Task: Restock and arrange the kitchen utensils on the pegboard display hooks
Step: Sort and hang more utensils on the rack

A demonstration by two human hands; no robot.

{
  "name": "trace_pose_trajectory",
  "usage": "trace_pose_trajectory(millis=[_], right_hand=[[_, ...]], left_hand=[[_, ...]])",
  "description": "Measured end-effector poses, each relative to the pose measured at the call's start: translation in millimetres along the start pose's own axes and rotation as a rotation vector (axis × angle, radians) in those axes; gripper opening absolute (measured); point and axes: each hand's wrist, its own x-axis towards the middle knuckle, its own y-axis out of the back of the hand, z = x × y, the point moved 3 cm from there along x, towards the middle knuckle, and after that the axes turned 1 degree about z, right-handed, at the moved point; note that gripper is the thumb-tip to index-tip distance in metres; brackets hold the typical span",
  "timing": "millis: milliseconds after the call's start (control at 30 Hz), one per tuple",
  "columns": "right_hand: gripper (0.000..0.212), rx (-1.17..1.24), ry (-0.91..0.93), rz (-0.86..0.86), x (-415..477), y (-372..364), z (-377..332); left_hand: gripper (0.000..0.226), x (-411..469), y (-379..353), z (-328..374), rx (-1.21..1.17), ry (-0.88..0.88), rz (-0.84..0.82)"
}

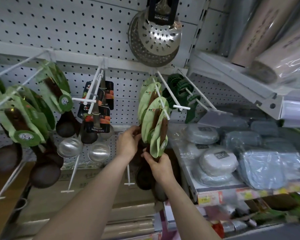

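The right hand (158, 166) curls its fingers round the front ladle (163, 130), whose top is just beside the hook (166, 114) tip at 12 o'clock; the left hand (128, 143) grips the hung bunch (146, 104) and should steady it while the ladle's eye seats.

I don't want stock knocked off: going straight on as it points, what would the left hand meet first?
The left hand points up and rightward, holding the green-carded wooden ladles on the hook; it would likely push into those first. Depth behind them is unclear.
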Motion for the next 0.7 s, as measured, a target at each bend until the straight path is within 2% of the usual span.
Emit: trace_pose_trajectory(millis=[133, 200, 300, 400, 567, 700], right_hand=[[0.030, -0.040, -0.020, 0.033, 4, 1, 1], [0.026, -0.056, -0.026, 0.048, 7, 2, 1], [0.032, -0.088, -0.016, 0.050, 9, 4, 0], [0.036, -0.111, -0.015, 0.040, 8, 10, -1], [0.041, -0.089, -0.061, -0.049, 6, 22, -6], [0.057, -0.021, -0.047, -0.105, 3, 32, -14]], left_hand=[[0.025, 5, -12, -2, -0.077, 0.017, -0.111], [0.023, 8, -15, -6, -0.090, 0.021, -0.115], [0.021, 16, -16, -15, -0.120, 0.072, -0.138], [0.031, 15, -11, -9, -0.194, 0.102, -0.159], [0.040, 4, 2, 0, -0.236, 0.022, -0.137], [0.039, -10, 13, 12, -0.272, -0.032, -0.126]])
